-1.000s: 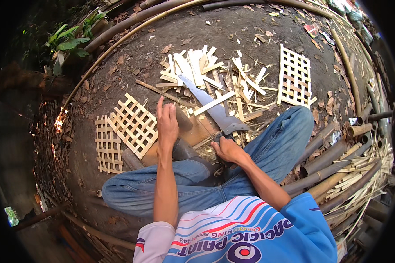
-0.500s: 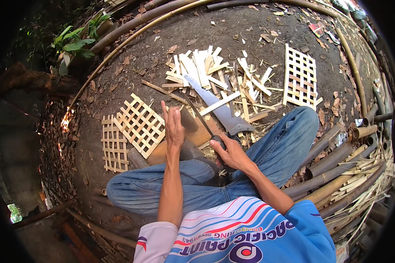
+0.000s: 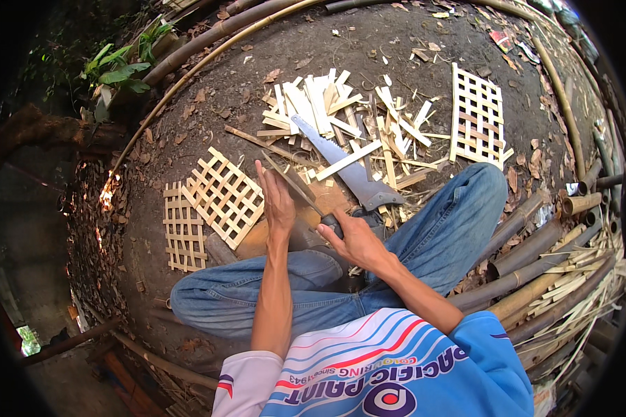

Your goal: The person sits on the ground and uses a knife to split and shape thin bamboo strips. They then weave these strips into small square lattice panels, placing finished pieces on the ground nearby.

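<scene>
A long knife (image 3: 293,182) with a dark handle is in my right hand (image 3: 361,241), whose fingers wrap round the handle. Its blade points up and to the left, across the front of my left hand (image 3: 277,203). That left hand is upright with its fingers stretched out, close beside the blade; its thumb side is partly hidden, and I see nothing held in it. Below the blade lies a brown wooden block (image 3: 320,197), partly covered. A handsaw (image 3: 355,172) with a grey blade rests just beyond my right hand, a pale bamboo strip (image 3: 349,160) across it.
Beyond the saw lies a pile of pale bamboo strips (image 3: 318,101). Woven bamboo lattices lie at left (image 3: 224,197) and right (image 3: 477,117). Bamboo poles (image 3: 535,251) and thin shavings (image 3: 570,292) are stacked at my right. A small fire (image 3: 107,197) glows at far left.
My right hand has moved a little left and up, and the knife blade has swung left toward my left hand. The left hand has shifted only slightly.
</scene>
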`<control>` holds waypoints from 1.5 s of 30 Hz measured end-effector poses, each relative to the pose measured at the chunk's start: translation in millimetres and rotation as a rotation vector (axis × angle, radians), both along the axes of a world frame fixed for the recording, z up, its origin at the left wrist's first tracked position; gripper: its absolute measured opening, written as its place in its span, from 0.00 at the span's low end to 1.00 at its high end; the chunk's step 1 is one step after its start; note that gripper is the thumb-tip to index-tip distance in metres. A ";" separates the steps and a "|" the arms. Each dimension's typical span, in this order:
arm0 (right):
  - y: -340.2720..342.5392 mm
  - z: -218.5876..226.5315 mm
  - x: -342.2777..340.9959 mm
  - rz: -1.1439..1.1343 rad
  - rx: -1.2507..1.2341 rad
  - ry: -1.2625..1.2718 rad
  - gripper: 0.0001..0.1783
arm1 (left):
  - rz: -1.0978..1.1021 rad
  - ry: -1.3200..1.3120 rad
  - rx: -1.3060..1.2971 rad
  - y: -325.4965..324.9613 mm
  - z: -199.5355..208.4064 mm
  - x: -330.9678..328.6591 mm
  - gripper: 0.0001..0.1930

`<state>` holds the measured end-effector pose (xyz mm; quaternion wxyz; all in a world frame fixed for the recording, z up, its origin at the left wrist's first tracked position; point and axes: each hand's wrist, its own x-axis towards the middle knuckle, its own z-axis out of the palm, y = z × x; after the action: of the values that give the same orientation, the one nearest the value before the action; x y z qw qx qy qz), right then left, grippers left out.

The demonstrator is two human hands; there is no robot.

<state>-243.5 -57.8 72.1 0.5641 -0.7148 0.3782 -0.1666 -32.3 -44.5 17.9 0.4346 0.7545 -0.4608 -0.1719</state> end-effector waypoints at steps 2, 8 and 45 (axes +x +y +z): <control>1.4 -0.5 0.7 0.006 0.011 0.020 0.21 | 0.002 -0.010 -0.006 1.0 -2.1 -0.1 0.27; 0.8 3.0 0.1 0.015 0.025 0.036 0.21 | -0.002 -0.010 0.004 1.4 -1.7 -0.5 0.26; 1.9 7.5 0.0 0.010 -0.018 0.084 0.21 | 0.014 -0.038 -0.007 2.4 -6.1 -1.7 0.29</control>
<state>-243.5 -55.9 79.6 0.5421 -0.7280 0.3968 -0.1368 -34.0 -42.1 11.8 0.4298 0.7591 -0.4643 -0.1530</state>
